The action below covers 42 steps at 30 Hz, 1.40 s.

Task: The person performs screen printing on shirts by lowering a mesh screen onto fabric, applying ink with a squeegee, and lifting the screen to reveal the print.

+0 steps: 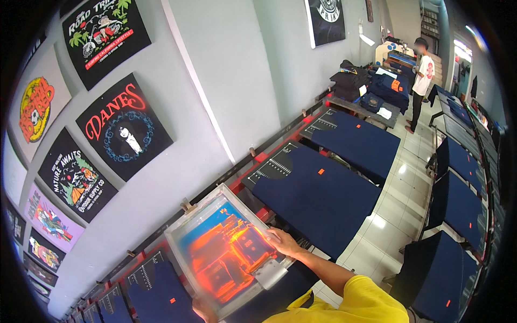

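Framed screen (182, 255) between left hand (205, 310) and right hand (284, 242) — orange ink (223, 264) inside.

Pale-framed screen (218, 245), orange-smeared, over navy fabric (269, 300)

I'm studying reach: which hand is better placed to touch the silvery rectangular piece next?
Probably the right hand: it holds the grey-framed rectangular screen near that silvery rectangular piece; the left hand is farther, at the lower corner.

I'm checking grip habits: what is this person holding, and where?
A printing screen, gripped on its right rim by the right hand. The left hand is at its near left edge but partly cut off, so its grip is unclear.
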Each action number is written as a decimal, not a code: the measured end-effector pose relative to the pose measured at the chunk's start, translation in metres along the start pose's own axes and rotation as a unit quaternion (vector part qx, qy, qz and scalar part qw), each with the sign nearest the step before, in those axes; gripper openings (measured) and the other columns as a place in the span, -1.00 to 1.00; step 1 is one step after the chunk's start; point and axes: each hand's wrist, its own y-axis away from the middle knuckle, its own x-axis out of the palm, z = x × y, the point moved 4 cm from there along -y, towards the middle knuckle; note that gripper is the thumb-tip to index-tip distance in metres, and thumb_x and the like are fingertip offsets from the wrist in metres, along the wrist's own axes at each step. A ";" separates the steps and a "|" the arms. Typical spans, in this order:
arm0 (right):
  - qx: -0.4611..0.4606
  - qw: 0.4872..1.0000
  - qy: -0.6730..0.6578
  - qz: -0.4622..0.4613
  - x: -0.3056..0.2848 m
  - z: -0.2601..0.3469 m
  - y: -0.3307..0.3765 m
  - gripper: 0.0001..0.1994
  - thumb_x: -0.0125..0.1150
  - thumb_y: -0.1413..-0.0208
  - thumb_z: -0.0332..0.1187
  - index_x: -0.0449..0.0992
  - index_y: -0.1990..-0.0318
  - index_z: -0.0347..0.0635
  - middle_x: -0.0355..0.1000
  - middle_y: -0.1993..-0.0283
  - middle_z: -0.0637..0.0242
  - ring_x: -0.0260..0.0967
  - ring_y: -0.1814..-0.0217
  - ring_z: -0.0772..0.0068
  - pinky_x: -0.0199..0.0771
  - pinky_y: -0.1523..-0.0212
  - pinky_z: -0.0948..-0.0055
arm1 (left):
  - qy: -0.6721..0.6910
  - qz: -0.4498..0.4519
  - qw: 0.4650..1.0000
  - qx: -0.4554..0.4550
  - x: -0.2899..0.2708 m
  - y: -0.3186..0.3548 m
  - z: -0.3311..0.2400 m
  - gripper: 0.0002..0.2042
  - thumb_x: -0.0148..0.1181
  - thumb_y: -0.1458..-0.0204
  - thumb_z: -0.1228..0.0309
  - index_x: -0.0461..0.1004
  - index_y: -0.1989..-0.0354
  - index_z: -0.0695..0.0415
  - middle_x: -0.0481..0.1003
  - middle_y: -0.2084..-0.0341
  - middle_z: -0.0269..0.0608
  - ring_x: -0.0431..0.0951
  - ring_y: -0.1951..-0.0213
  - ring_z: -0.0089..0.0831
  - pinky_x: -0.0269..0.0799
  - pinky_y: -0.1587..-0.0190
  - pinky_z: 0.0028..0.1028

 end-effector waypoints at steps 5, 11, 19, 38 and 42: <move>0.020 1.000 -0.006 0.007 -0.008 0.010 0.003 -0.39 0.10 -0.24 0.05 0.35 -0.24 -0.27 0.21 -0.34 -0.14 0.12 -0.44 -0.03 0.10 -0.39 0.14 | 0.012 0.050 0.998 0.034 0.009 0.009 -0.026 -0.67 -0.07 -0.28 0.29 0.51 0.26 0.34 0.52 0.44 -0.30 0.42 0.42 -0.53 0.33 0.36 -0.44; 0.016 1.000 -0.011 0.021 -0.007 0.013 0.005 -0.39 0.11 -0.24 0.04 0.34 -0.25 -0.27 0.18 -0.37 -0.16 0.09 -0.46 -0.05 0.09 -0.40 0.15 | 0.076 0.064 0.993 -0.058 0.011 0.012 -0.045 -0.68 -0.02 -0.25 0.23 0.51 0.28 0.27 0.46 0.49 -0.40 0.39 0.46 -0.57 0.30 0.39 -0.47; 0.063 0.994 -0.080 0.030 -0.010 0.008 -0.001 -0.52 0.08 -0.27 -0.15 0.36 -0.23 -0.25 0.25 -0.35 -0.03 0.17 -0.42 0.12 0.11 -0.40 0.27 | 0.069 0.052 0.996 -0.018 0.014 0.012 -0.072 -0.68 0.00 -0.22 0.22 0.54 0.19 0.26 0.44 0.47 -0.42 0.39 0.43 -0.57 0.30 0.36 -0.49; 0.028 0.924 -0.364 0.113 0.118 0.111 0.072 -0.30 0.01 -0.26 0.08 0.24 -0.28 -0.43 0.26 -0.31 0.07 0.18 -0.38 0.26 0.06 -0.41 0.26 | 0.099 0.003 0.994 -0.044 -0.173 -0.003 -0.028 -0.51 0.01 -0.25 0.19 0.41 -0.14 0.42 0.55 0.06 -0.09 0.48 0.00 -0.39 0.34 -0.09 -0.40; 0.053 0.925 -0.362 0.105 0.192 0.131 0.099 -0.32 0.06 -0.22 0.04 0.27 -0.26 -0.42 0.27 -0.29 0.07 0.15 -0.39 0.24 -0.01 -0.44 0.26 | 0.083 -0.001 0.995 -0.055 -0.247 -0.020 -0.028 -0.50 0.02 -0.25 0.20 0.41 -0.13 0.44 0.54 0.04 -0.07 0.48 -0.03 -0.38 0.33 -0.11 -0.39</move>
